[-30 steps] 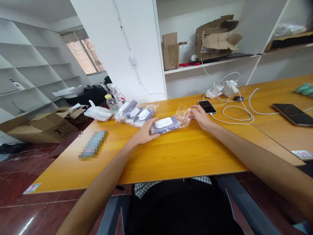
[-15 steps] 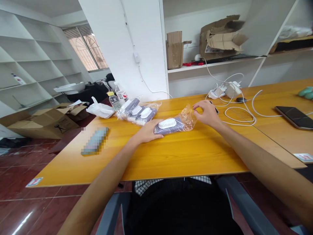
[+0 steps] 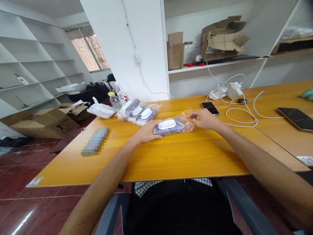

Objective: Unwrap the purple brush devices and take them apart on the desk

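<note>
A purple-grey item with a white, brush-like oval piece [image 3: 167, 124] on top lies in a clear plastic bag [image 3: 187, 125] at the middle of the table. My left hand [image 3: 147, 132] is wrapped around its left end, thumb along the near side. At the bag's loose right end, my right hand [image 3: 202, 118] has its fingers pinched together on the plastic film. Just behind, several similar purple-grey and white pieces [image 3: 146, 113] lie in clear bags.
A phone [image 3: 210, 108] lies behind my right hand, white cables [image 3: 241, 121] to its right. Another phone [image 3: 296, 118] is far right. A blurred flat object [image 3: 95, 142], a white plastic bag [image 3: 101, 109] and a yellow-capped bottle [image 3: 114, 101] are on the left.
My right hand has come down and slightly left, its fingers closing at the bag's end. The phone behind it is now uncovered. My left hand keeps its hold.
</note>
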Demonstrator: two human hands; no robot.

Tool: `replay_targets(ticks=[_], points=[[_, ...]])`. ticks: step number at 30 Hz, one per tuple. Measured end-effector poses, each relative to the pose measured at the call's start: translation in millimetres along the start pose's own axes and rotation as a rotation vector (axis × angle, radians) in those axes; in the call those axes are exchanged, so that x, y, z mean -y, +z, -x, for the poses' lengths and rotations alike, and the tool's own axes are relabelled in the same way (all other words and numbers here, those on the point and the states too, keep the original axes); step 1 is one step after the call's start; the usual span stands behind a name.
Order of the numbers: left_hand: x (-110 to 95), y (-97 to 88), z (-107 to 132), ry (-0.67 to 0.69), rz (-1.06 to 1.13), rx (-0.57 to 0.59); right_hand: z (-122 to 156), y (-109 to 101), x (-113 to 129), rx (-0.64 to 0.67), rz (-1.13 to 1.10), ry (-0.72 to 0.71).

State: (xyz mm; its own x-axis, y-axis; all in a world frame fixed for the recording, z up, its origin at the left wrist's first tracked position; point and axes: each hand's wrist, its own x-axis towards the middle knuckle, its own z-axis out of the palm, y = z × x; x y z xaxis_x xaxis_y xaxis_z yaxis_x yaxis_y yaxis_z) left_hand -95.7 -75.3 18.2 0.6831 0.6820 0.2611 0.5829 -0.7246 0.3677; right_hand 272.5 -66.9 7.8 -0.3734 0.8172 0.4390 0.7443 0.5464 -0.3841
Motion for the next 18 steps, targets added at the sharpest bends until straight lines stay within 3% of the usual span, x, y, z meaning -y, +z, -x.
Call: replay_targets(ticks=[3, 6, 12, 15, 18], points=[[1.1, -0.9, -0.1, 0.010, -0.018, -0.025, 0.5, 6.9, -14.2, 0.152, -0.034, 0.096], [0.7, -1.4, 0.5, 0.011, -0.013, -0.026, 1.9, 9.3, -16.2, 0.175, -0.079, 0.080], [-0.5, -4.1, 5.0, -0.096, 0.010, 0.081, 2.9, 9.6, 8.0, 0.204, -0.193, 0.013], [-2.9, -3.9, 5.0, -0.082, 0.019, 0.066, 3.5, 9.0, 17.8, 0.179, -0.199, 0.007], [-5.5, -2.5, 3.6, -0.069, 0.050, 0.009, 5.2, 9.3, 23.4, 0.238, -0.283, 0.032]])
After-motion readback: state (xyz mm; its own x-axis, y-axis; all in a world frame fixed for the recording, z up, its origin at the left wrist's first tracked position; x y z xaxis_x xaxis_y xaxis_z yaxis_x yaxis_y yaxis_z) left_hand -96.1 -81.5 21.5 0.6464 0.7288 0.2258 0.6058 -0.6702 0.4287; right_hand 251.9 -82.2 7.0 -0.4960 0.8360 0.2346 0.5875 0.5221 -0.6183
